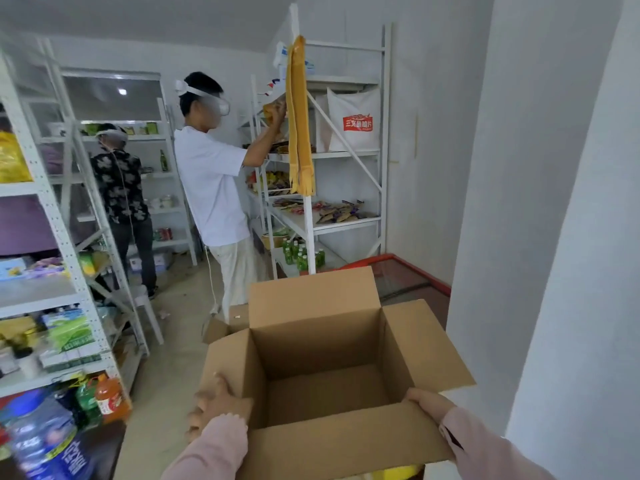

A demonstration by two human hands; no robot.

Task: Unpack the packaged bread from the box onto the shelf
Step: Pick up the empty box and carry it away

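An open brown cardboard box (311,344) is held up in front of me, flaps spread, and its inside shows only bare cardboard. My left hand (216,407) grips the box's left side and flap. My right hand (427,403) holds the near right corner at the rim. Both arms wear pink sleeves. No packaged bread is visible in the box. A white metal shelf (332,221) with flat snack packets stands ahead on the right.
A person in a white shirt (211,181) stands at that shelf, reaching up. Another person (121,188) stands farther back on the left. White racks (69,292) full of goods line the left. A white wall (519,202) rises on the right, a red-rimmed freezer (415,275) beside it.
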